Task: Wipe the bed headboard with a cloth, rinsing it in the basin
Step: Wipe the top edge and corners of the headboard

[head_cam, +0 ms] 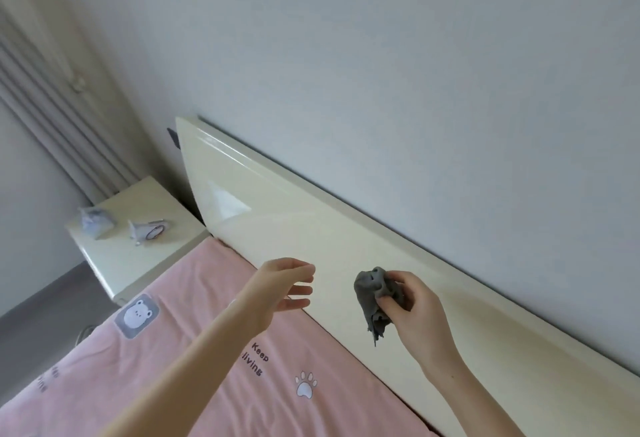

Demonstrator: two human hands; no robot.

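A glossy cream headboard [277, 228] runs diagonally from upper left to lower right against a grey wall. My right hand [415, 308] grips a bunched dark grey cloth [372, 293] in front of the headboard's face; whether the cloth touches the panel I cannot tell. My left hand [284, 286] hovers over the bed's edge, fingers straight and spread toward the headboard, holding nothing. No basin is in view.
A pink bed sheet [194, 350] with bear and paw prints covers the mattress below the hands. A cream nightstand [138, 246] at the left carries two small wrapped items [95, 222]. Striped curtains [45, 90] hang behind it.
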